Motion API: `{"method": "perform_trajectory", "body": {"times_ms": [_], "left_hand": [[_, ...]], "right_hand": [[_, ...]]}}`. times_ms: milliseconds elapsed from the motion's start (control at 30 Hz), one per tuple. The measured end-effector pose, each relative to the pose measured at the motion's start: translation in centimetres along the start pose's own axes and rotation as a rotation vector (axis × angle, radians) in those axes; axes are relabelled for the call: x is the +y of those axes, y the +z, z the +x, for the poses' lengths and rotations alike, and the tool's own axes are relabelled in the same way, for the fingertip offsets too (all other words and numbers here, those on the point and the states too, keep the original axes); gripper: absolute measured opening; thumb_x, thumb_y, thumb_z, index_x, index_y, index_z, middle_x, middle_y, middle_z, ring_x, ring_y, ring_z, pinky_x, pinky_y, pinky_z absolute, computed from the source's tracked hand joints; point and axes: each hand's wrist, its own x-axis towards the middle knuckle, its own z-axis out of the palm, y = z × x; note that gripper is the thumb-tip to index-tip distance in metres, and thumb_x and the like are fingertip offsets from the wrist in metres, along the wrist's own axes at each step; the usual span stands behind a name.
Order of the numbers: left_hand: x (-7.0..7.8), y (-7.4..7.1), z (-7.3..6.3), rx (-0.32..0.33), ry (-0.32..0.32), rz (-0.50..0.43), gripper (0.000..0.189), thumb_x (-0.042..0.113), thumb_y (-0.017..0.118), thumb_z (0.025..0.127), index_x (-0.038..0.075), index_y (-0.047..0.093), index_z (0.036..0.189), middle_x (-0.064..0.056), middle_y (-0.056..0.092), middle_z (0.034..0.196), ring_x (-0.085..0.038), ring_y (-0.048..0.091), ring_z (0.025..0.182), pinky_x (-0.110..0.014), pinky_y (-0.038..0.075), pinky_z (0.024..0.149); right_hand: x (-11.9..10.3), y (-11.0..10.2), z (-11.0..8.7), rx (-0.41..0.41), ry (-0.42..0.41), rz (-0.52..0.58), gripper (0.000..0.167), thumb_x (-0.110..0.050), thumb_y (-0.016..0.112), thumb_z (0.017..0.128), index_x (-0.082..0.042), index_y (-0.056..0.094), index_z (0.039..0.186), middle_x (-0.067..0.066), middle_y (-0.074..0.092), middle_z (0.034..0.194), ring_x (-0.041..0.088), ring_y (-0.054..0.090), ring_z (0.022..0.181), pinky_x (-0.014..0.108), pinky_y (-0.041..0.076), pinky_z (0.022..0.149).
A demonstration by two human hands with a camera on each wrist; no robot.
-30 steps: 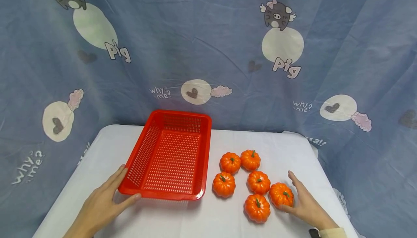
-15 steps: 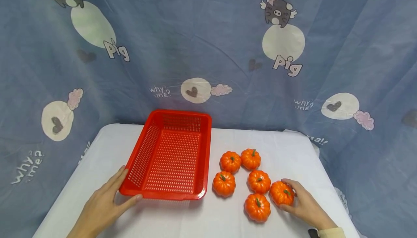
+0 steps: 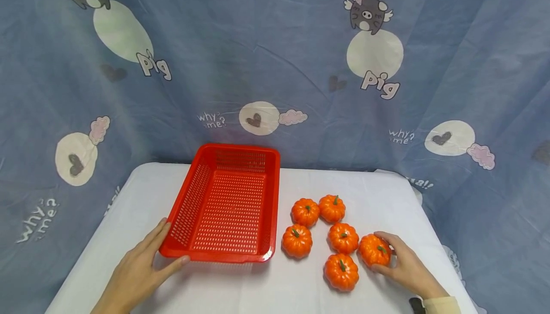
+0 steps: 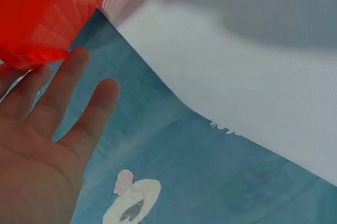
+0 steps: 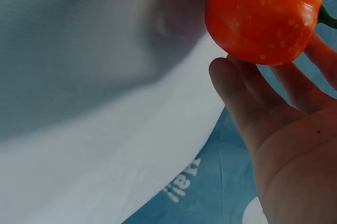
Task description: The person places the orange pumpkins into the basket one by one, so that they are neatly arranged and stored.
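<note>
A red plastic basket (image 3: 232, 209) with perforated walls stands on the white table. My left hand (image 3: 135, 268) is at its near left corner, fingers extended along the side and thumb by the front rim. In the left wrist view, the straight fingertips (image 4: 76, 58) reach the basket's wall (image 4: 58, 23). On the right, my right hand (image 3: 406, 264) holds a small orange pumpkin (image 3: 374, 251) with a green stem, between thumb and fingers. The right wrist view shows the pumpkin (image 5: 263, 18) against the fingers; the thumb is not visible there.
Several more small pumpkins lie between basket and right hand, among them one at the front (image 3: 341, 272) and one beside the basket (image 3: 297, 241). A blue printed curtain (image 3: 309, 66) hangs behind and beside the white-covered table (image 3: 206, 290).
My right hand has closed from a spread pose around the rightmost pumpkin, which has shifted slightly up and right in the head view. The left hand stays at the basket's corner.
</note>
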Motion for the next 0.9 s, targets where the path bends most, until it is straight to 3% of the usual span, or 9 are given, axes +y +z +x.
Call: {"method": "perform_trajectory", "body": {"times_ms": [267, 600, 900], "left_hand": [[0.0, -0.4, 0.3, 0.003, 0.001, 0.007, 0.112, 0.08, 0.063, 0.079, 0.005, 0.035, 0.157, -0.018, 0.032, 0.162, -0.051, 0.046, 0.131, -0.076, 0.038, 0.095], [0.0, -0.4, 0.2, -0.016, -0.004, 0.003, 0.113, 0.082, 0.061, 0.078, 0.005, 0.035, 0.157, -0.017, 0.035, 0.161, -0.048, 0.045, 0.133, -0.074, 0.039, 0.096], [-0.1, -0.6, 0.3, -0.009, 0.005, 0.007, 0.112, 0.082, 0.061, 0.079, 0.006, 0.034, 0.158, -0.017, 0.035, 0.161, -0.048, 0.046, 0.134, -0.073, 0.039, 0.098]], "right_hand": [[-0.2, -0.8, 0.8, 0.064, -0.069, -0.025, 0.078, -0.025, 0.095, 0.069, -0.008, 0.058, 0.136, 0.011, 0.062, 0.131, 0.028, 0.06, 0.11, 0.044, 0.056, 0.084], [-0.9, -1.7, 2.2, 0.085, -0.111, -0.031, 0.079, -0.021, 0.096, 0.068, -0.007, 0.057, 0.136, 0.01, 0.062, 0.13, 0.025, 0.059, 0.109, 0.036, 0.056, 0.082], [-1.9, -2.4, 3.7, 0.083, -0.116, -0.021, 0.08, -0.025, 0.094, 0.072, -0.009, 0.055, 0.139, 0.01, 0.061, 0.132, 0.025, 0.059, 0.109, 0.039, 0.057, 0.084]]}}
